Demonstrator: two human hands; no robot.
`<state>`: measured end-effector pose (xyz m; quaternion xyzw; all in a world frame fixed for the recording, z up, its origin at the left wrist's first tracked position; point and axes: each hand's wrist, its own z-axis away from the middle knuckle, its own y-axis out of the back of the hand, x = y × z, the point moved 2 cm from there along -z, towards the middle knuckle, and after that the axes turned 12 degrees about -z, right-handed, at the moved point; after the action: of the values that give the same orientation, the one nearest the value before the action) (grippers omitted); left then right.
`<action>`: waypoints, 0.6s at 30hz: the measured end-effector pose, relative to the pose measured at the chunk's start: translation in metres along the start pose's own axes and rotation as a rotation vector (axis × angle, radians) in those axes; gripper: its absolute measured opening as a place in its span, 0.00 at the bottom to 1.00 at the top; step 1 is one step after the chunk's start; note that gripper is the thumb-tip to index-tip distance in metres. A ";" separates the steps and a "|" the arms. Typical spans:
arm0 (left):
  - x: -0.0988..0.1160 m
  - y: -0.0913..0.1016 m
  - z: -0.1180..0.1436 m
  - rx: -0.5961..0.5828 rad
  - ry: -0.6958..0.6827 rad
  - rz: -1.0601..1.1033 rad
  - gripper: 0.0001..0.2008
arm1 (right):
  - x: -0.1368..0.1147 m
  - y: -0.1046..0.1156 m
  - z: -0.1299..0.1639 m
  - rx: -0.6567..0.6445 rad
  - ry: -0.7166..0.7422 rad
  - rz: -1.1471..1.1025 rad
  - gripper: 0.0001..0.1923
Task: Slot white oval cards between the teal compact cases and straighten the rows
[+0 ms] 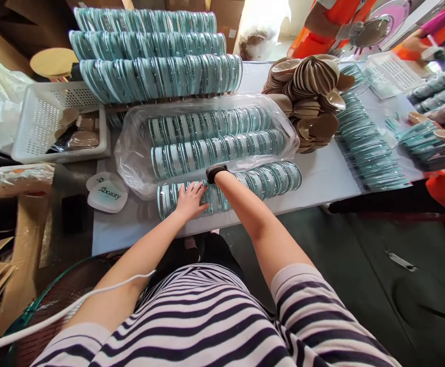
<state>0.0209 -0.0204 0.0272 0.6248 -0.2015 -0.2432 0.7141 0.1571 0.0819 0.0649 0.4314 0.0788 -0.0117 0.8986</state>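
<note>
A striped shirt point(214, 321) is being seen nearest the camera, with a white cable point(54, 316) running across it. The left hand point(190, 200) is being laid, fingers spread, on the front row point(260, 181) of teal discs at the near edge of the table point(321, 178). The right hand is being hidden behind that row past the watch point(215, 172), so its fingers cannot be told. Two more rows are being held in a clear bag point(130, 153) just behind. Three bare rows point(161, 74) are being stacked beyond it. A white basket point(42, 122) at the left is holding brown pieces, hard to make out. A heap of brown discs point(310, 92) is lying to the right, with another teal row point(367, 148) beside it. Two white lids point(107, 191) are lying left of the hand.
</note>
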 end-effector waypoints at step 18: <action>0.000 -0.003 0.001 0.003 -0.001 0.050 0.35 | 0.014 -0.081 0.089 0.176 0.154 -0.004 0.17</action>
<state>0.0203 -0.0212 0.0242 0.6207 -0.2175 -0.2253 0.7188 0.1759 -0.0372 0.0552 0.5081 0.1472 0.0127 0.8485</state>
